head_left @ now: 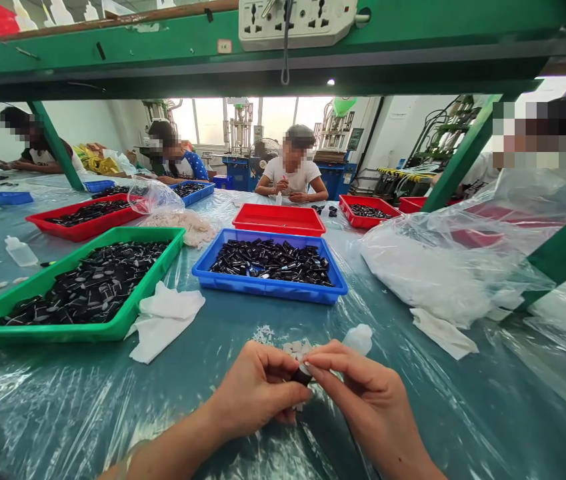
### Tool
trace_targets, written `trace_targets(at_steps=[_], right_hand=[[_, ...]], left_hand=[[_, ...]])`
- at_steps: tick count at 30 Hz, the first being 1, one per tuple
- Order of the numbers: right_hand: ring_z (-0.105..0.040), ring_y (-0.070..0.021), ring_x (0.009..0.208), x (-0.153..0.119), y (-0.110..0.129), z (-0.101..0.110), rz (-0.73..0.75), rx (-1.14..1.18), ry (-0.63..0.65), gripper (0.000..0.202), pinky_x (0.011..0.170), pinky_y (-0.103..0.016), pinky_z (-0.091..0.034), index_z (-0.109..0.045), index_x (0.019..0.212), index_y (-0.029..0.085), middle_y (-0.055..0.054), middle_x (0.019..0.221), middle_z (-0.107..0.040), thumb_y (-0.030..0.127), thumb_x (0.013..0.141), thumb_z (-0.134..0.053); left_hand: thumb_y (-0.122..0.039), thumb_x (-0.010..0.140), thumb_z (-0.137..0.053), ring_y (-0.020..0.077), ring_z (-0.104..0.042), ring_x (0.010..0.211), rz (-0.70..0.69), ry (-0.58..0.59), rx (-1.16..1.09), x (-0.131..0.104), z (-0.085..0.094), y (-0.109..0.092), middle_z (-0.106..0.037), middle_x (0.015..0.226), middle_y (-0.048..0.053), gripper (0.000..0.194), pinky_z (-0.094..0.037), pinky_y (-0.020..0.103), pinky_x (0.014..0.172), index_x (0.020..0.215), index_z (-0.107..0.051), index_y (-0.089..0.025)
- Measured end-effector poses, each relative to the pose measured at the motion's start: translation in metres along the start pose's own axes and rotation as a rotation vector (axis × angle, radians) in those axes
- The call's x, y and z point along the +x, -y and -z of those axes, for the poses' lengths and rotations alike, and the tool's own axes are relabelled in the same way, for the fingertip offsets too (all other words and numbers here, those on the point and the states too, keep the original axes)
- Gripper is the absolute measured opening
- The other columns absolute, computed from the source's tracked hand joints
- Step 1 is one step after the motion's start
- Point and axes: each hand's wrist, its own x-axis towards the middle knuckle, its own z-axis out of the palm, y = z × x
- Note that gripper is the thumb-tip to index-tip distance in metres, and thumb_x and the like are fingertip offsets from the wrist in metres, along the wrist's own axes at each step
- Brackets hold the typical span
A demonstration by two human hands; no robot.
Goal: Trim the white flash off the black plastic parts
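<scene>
My left hand point(255, 383) grips a small black part point(302, 375) between thumb and fingers, low over the table. My right hand point(370, 390) comes in from the other side, thumb and forefinger pinched on a small whitish piece point(305, 367) at the part's top end. The fingers partly cover both, so their exact shape is hidden. Just behind my hands lie loose pale pieces point(297, 348) and a scatter of tiny white bits point(263, 333). A translucent plastic bottle point(359, 339) rests beyond my right fingers.
Ahead stand a blue tray point(267, 288) and a green tray point(125, 319) of black parts, with a red tray point(279, 227) behind. White cloth point(167, 317) lies between them. Clear plastic bags point(443, 267) pile up at right. A green shelf beam point(163, 50) crosses overhead; several people sit around.
</scene>
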Motion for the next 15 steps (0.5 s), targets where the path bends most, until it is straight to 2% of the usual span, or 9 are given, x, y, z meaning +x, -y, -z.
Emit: trace_targets(at_steps=[9,15], right_hand=[[-0.066,-0.0143,0.073,-0.0004,0.0015,0.0017,0.115,-0.09,0.042,0.03,0.063,-0.023,-0.053,-0.072,0.095,0.029,-0.001,0.083,-0.069,0.006,0.08,-0.059],[-0.064,-0.0131,0.074,-0.0059,-0.0065,-0.0017,0.258,-0.283,-0.009,0.028,0.063,-0.022,-0.053,-0.069,0.097,0.023,-0.003,0.084,-0.067,0.004,0.079,-0.06]], left_hand=[[-0.018,0.064,-0.062,0.0083,-0.052,0.043,0.0,-0.017,0.004,-0.0004,-0.0008,-0.003,-0.054,0.05,-0.003,0.011,-0.04,0.017,0.042,0.069,-0.068,-0.01],[-0.019,0.067,-0.059,0.0098,-0.053,0.043,-0.028,-0.045,0.053,-0.0003,-0.0029,0.0002,-0.053,0.049,-0.002,0.012,-0.04,0.017,0.042,0.068,-0.066,-0.01]])
